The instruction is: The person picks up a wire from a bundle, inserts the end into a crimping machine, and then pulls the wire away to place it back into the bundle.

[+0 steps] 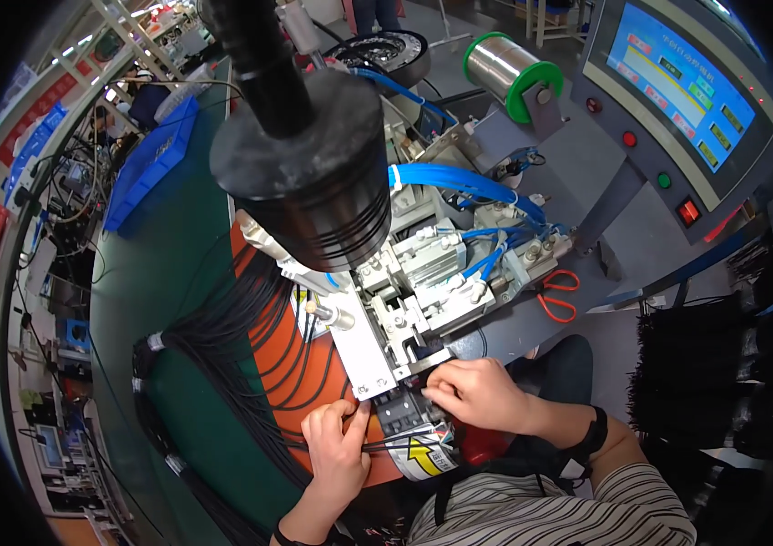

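My left hand (336,450) pinches a thin black cable (395,443) at the front of a small metal machine (404,300), its fingers closed on the wire. My right hand (477,393) is at the machine's black front jaw (414,364), fingers bent and pressing the cable end there. A bundle of black cables (232,337) fans out over an orange board (304,382) to the left of my left hand. A yellow arrow label (427,455) sits just below both hands.
A big black cylinder (304,173) hangs above the machine. Blue air hoses (459,182), a green-flanged wire spool (509,73), red-handled scissors (557,296) and a control panel with a screen (677,82) lie behind. A blue bin (154,164) is at the left; black cable bundles (705,364) hang at the right.
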`<state>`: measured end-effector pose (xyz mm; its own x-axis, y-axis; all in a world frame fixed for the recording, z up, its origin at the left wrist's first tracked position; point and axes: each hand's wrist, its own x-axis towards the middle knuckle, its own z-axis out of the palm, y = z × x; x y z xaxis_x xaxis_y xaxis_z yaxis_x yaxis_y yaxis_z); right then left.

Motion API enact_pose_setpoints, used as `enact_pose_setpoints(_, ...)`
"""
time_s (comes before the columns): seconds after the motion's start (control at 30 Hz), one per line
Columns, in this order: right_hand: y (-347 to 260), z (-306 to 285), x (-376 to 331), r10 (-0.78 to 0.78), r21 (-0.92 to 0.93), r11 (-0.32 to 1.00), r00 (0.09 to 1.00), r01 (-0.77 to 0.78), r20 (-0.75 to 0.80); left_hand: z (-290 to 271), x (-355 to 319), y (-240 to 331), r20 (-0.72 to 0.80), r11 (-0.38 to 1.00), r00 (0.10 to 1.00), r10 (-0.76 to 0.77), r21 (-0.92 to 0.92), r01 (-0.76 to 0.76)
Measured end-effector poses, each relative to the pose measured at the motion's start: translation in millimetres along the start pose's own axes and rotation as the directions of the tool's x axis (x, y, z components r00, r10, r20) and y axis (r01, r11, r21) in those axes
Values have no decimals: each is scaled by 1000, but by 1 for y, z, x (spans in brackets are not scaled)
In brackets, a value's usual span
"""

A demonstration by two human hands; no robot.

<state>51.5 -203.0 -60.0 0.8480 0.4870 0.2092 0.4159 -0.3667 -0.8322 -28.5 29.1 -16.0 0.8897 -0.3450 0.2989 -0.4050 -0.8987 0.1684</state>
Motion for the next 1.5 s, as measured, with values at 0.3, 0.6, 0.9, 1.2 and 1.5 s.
enact_pose_setpoints(0.3,-16,7,-9,-118,637,771,981,-10,157,5,12,12,-3,842,997,-80,-536,66)
enact_pose_setpoints(0.6,-18,13,-11,146,852,426,953,-303,266,15,31,20,-13,744,992,-126,-662,86)
enact_pose_setpoints(0.9,2,13,2,-121,888,276,903,-368,412,4,28,-7,584,10,812,11,-812,584)
enact_pose_setpoints(1.2,-3,18,7,-321,775,604,947,187,22,4,30,-5,492,148,870,34,-863,482)
enact_pose_setpoints(1.5,-24,33,-14,-142,279,935,950,221,-278,4,27,23,123,887,992,-29,-454,82)
